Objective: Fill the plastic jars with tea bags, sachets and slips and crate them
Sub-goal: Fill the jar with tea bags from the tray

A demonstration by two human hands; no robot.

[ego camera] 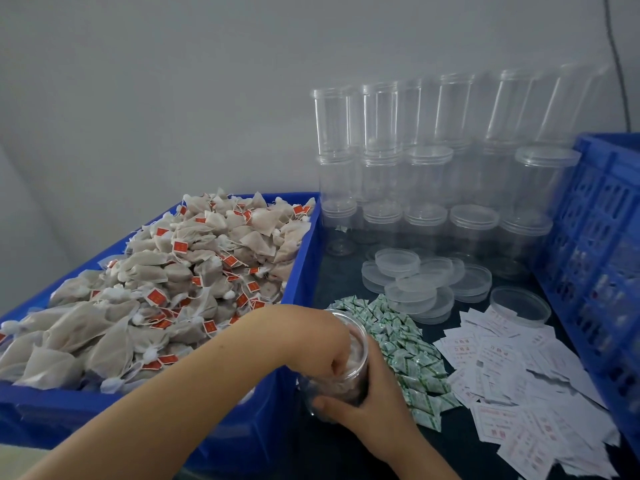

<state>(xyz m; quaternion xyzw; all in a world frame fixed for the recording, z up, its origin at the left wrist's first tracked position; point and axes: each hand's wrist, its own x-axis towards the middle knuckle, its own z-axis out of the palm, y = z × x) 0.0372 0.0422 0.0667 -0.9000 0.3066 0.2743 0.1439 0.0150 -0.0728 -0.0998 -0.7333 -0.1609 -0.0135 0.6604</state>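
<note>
Left hand: the left hand [332, 344] is curled over the mouth of the jar [341, 372], fingertips dipped inside; what they pinch, I cannot tell.
Right hand: the right hand [367, 400] is wrapped around the jar's lower side, thumb across the front, gripping it.
Jar: tilted, near the front edge of the desk [450, 431], just beside the bin's right wall; brownish tea bags show through its clear wall.
Bin: a blue bin [304, 258] fills the left side of the desk, heaped above its rim with tea bags [166, 282]; its left and front edges are cut off.
Crate: a blue slatted crate [595, 244] stands along the right edge, cut off by the frame.
Open room: a narrow dark strip of desk between bin and crate, mostly covered; bare patches lie beside the bin's wall and near the front.
Empty jars: clear jars [426, 174] stacked about three high at the back against the wall; too see-through and overlapping to count.
Lids: about nine clear lids [412, 278] in a loose pile in front of the jars, one more apart [519, 304] by the crate.
Sachets: green-and-white sachets [408, 355] in a band touching the held jar; too many to count.
Slips: white slips with red print [519, 382] spread toward the front right corner; print is unreadable.
</note>
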